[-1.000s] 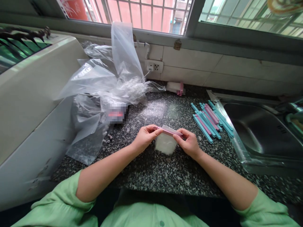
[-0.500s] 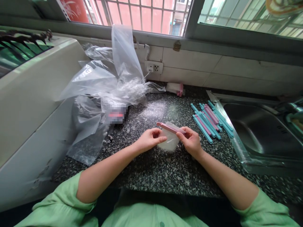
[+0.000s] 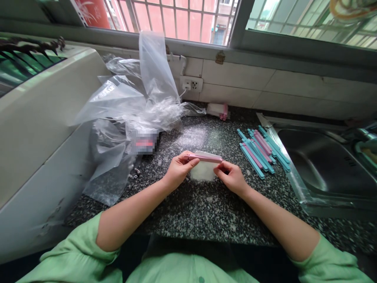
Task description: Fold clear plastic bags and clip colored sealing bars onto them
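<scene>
A pink sealing clip (image 3: 205, 158) runs level across the top of a small clear bag (image 3: 202, 171) holding something white, just above the speckled counter (image 3: 206, 212). My left hand (image 3: 177, 170) pinches the clip's left end, fingers closed. My right hand (image 3: 231, 177) is closed at the clip's right end, pinching the bag's right edge just below it. A loose pile of blue and pink clips (image 3: 260, 149) lies to the right of my hands.
A heap of clear plastic bags (image 3: 132, 106) covers the counter's left back. A white appliance (image 3: 35, 129) stands at the far left. A steel sink (image 3: 324, 165) lies at the right. A small packet with pink clips (image 3: 219, 110) sits by the tiled wall near a socket (image 3: 192, 83).
Half a second ago the clip was tilted and held by my right hand alone, left hand on the bag. Now my left hand grips the clip's left end and the clip lies level.
</scene>
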A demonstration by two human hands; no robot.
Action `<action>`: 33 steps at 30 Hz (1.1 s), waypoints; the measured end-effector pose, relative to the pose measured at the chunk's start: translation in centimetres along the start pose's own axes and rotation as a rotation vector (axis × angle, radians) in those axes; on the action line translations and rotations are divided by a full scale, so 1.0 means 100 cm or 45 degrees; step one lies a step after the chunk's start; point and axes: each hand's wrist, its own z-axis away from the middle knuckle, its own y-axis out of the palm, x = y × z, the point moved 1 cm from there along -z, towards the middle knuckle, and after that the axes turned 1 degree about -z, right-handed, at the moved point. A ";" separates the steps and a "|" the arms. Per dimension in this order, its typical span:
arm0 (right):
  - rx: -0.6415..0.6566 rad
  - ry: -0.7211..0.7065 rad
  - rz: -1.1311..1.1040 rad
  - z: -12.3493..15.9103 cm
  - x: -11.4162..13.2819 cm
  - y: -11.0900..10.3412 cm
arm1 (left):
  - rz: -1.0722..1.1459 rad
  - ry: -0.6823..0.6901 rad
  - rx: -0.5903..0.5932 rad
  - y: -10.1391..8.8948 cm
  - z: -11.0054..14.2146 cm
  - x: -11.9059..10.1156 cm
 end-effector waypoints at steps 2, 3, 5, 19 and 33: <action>-0.042 -0.034 0.047 0.000 -0.001 -0.001 | 0.013 -0.005 -0.034 -0.001 -0.001 0.002; -0.083 -0.062 0.074 0.000 -0.001 -0.002 | 0.021 -0.009 -0.054 -0.001 -0.001 0.003; -0.198 -0.154 0.163 -0.001 -0.003 -0.005 | 0.026 -0.014 -0.087 -0.002 -0.001 0.005; -0.274 -0.590 0.839 -0.009 -0.009 -0.005 | -0.121 -0.115 -0.115 -0.002 -0.007 0.020; -0.516 -0.169 1.133 -0.086 -0.031 -0.015 | -0.482 0.282 -0.234 0.023 -0.092 0.044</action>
